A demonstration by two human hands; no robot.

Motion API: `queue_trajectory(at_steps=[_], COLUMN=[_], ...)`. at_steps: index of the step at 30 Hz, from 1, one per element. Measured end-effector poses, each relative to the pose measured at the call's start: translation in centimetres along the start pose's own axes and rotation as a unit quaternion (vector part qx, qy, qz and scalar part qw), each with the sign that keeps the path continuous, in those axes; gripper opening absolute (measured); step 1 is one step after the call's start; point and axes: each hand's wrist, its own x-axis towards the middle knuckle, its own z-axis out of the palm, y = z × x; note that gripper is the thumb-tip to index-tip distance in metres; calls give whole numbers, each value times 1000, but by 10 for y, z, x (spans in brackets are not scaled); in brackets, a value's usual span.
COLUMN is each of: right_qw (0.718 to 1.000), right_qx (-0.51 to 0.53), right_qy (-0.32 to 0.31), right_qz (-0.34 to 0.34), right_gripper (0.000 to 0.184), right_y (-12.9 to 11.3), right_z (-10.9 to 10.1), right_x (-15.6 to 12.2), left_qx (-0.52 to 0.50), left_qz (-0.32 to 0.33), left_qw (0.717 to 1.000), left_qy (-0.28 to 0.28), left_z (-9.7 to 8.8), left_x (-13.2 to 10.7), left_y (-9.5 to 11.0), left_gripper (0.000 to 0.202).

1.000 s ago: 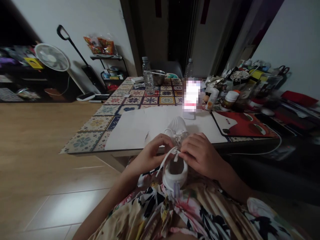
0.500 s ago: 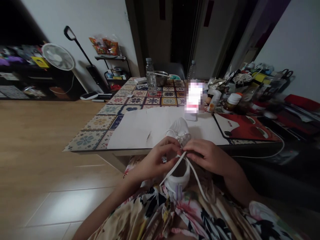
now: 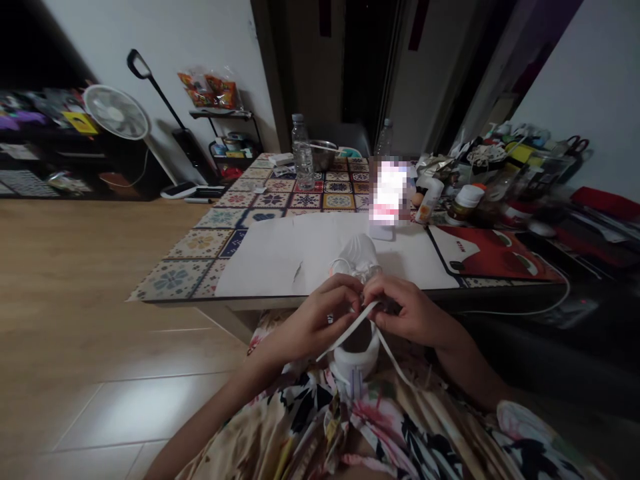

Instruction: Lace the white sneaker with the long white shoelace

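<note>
A white lace-up shoe [image 3: 356, 363] lies with its heel toward my lap and its toe over the table edge. Both hands meet above its opening. The fingers of my left hand [image 3: 323, 319] are bent and pinched together at the lacing. My right hand [image 3: 411, 308] pinches a white shoelace [image 3: 350, 335] between thumb and fingers. One loose end slants down to the left across the shoe's opening, and another hangs right over the floral cloth [image 3: 380, 417] on my lap. Fingers hide the upper eyelets and whatever the left fingertips grip.
White paper [image 3: 270, 257] covers the table's near part beneath the toe. A lit phone [image 3: 390, 193] stands beyond the shoe. Farther back are a water bottle [image 3: 303, 157] and a metal bowl [image 3: 324, 157]. A red patterned board [image 3: 493, 252] and several jars crowd the right side.
My right fingers have curled and shifted slightly at the lace. The left-slanting lace end has risen a little, and the right end hangs closer in. The shoe stays in place.
</note>
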Motion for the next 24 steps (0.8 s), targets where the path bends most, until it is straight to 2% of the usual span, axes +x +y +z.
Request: queue_trajectory(at_steps=[3,6,8,10,11,13,15,17,20,22,24], right_qw=[998,986,972,967,972,991,999,998,998,997,997], right_qx=[60,164,231,251,231,136,31,-22,-40,-50,-40], right_qy=[18,-8,-30,-23,-7,8,-14,-40,-40,-48,-55], right_qz=[8,4,-27,-47,-39,-10,-9,-32,-37,-34,-43], right_gripper=[13,11,24,39,42,35,23,15,10,8,8], right_y=[2,4,5,6,6,6,4,0,-5,-8,-10], right_z=[3,3,2,1,0,0,0,0,1,1,0], right_x=[-4,-10,-12,-12,-11,-7,-2,2,3,2,0], left_qx=[-52,-128,-182,-235,-262,-315,-359,-391,-416,-418,-414], left_qz=[-15,-19,-10,12,31,80,138,200,261,285,323], left_qw=[998,991,983,972,964,944,919,893,870,862,840], left_qy=[-17,-32,-21,8,26,62,91,96,50,-34,-136], left_z=[-2,-4,-4,-5,-6,-9,-14,-22,-35,-42,-47], left_x=[0,-2,-6,-12,-15,-20,-23,-21,-10,0,8], left_y=[0,0,2,3,4,4,3,3,4,6,7], left_gripper=[11,17,22,25,27,28,31,34,39,42,40])
